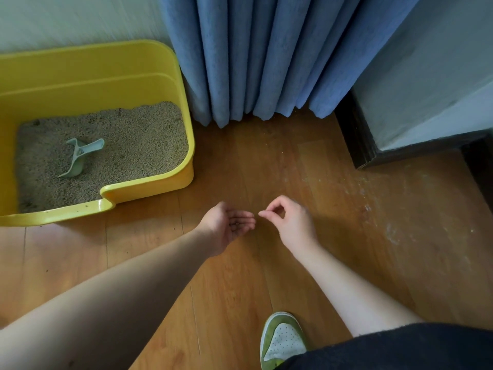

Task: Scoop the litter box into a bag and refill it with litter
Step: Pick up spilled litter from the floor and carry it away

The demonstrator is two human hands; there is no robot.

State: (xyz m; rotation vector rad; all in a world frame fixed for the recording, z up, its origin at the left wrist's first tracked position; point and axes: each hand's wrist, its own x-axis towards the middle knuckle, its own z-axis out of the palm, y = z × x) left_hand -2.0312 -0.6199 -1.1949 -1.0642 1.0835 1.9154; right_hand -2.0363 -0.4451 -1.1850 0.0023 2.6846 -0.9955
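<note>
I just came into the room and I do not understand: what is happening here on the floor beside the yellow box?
A person is bent over the wooden floor, apparently picking up stray litter grains by hand. The left hand is cupped palm up with a few dark bits in it. The right hand hangs beside it, thumb and forefinger pinched together; whether they hold a grain is too small to tell. The yellow litter box holds litter, and the pale green scoop lies in it, untouched.

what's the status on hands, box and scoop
Left hand palm up, cupping a few grains. Right hand pinching fingertips. Scoop lies in box. Nothing in the way.
</note>
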